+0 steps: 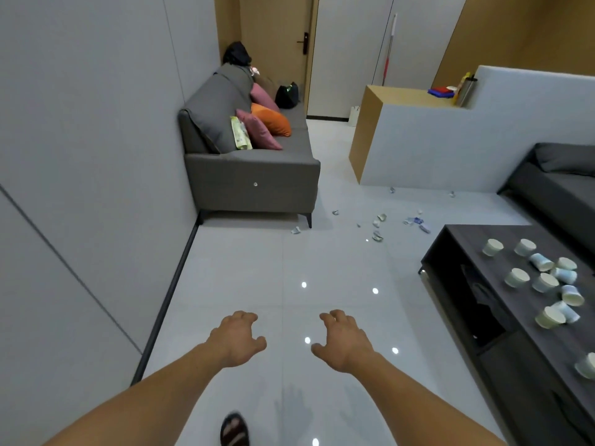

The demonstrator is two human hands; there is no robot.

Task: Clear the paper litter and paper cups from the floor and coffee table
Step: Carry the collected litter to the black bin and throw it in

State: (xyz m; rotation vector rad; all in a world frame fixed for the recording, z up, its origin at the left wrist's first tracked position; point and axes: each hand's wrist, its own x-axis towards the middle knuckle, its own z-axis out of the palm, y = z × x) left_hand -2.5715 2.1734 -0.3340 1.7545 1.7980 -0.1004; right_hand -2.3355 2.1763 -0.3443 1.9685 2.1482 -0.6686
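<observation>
- Left hand (236,339) and right hand (344,341) are hanging out in front, palms down, fingers loosely curled; both are empty and touching nothing.
- Small white paper cups (544,281) are sitting in a loose cluster on the dark wood-grain coffee table (467,243), at about 3 o'clock from the hands. Some are standing mouth up, and several are lying on their sides against neighbours. One more is showing near the table's near end, around 4 o'clock.
- Crumpled white-and-blue paper litter (380,220) is lying scattered on the glossy pale tiled floor (257,268) at about 1 o'clock, between the grey fabric sofa (251,175) at 12 o'clock and the table's far end.
- Judgement on the cups: they are looking very light, thin-walled and easily crushed. Pinching at the rim, or nesting one into another, is likely serving best. Tipped ones may be rolling when nudged.
- Judgement on the scraps: they are looking near weightless and soft. On slick tile they may be sliding from fingertips, so pinching a raised crease from above is seeming safest.
- Whether any cup is holding liquid: cannot tell.
</observation>
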